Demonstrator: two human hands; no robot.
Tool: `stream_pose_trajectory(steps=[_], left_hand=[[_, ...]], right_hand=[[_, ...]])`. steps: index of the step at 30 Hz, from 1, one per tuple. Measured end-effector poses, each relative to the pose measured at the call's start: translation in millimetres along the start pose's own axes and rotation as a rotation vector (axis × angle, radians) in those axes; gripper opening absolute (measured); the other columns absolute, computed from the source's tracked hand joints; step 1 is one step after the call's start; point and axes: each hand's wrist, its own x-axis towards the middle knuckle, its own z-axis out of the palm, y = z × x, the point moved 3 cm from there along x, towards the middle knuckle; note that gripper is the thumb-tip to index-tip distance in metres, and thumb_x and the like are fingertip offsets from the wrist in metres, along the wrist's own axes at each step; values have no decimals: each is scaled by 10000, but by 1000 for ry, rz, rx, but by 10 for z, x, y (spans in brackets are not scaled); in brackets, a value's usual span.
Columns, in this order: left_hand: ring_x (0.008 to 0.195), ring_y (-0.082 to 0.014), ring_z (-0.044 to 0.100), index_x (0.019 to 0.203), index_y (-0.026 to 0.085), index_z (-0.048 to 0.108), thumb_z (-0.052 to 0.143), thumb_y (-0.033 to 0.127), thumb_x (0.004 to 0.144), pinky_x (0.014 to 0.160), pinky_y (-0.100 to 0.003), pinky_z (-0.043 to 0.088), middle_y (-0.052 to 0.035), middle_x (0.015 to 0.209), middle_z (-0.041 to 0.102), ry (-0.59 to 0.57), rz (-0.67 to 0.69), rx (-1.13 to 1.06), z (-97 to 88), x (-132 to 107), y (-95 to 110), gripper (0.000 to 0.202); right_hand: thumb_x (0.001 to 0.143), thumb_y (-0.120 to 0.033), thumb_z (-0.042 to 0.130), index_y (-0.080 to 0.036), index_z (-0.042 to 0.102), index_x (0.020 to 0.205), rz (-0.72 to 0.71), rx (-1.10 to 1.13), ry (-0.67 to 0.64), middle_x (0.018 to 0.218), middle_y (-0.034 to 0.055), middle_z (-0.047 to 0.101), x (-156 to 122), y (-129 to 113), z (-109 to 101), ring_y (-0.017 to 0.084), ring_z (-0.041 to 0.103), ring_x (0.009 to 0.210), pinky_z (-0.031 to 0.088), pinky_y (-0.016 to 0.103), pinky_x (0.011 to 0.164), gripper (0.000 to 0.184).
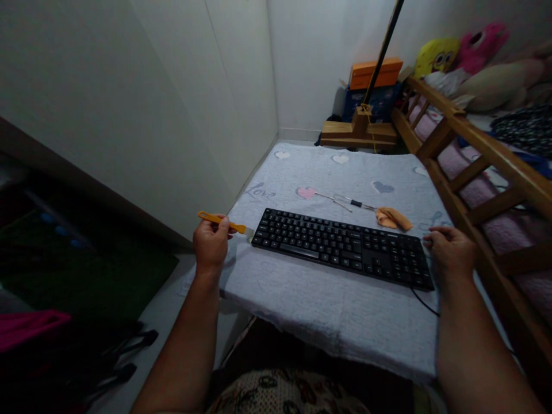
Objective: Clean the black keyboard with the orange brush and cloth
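A black keyboard (345, 247) lies across a table covered by a pale blue cloth with hearts (328, 299). My left hand (210, 244) is closed round an orange-handled brush (224, 222), whose bristle end touches the keyboard's left edge. My right hand (451, 250) rests with curled fingers against the keyboard's right end, gripping its edge. Behind the keyboard lie a folded orange cloth (393, 219) and a thin metal tool with a black grip (347, 201).
A wooden bed rail (474, 144) runs along the right, with plush toys (466, 52) on the bed. A white wall stands at left. Orange and blue boxes (375, 83) and a wooden stand with a dark pole (360, 123) sit beyond the table. The keyboard's cable (425, 303) trails off right.
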Motion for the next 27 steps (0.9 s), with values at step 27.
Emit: stream_pose_trajectory(steps=[27], left_hand=[[617,-184,682,869,185,674,653,401,740,631,-295,575,-6,700,679,-160,33,68,566,166,36,252]], right_hand=[[707,-276,658,-240,701,832,-79,-8,-42,718,27,687,206,324,-11,200,641,631,501,285,539,137]])
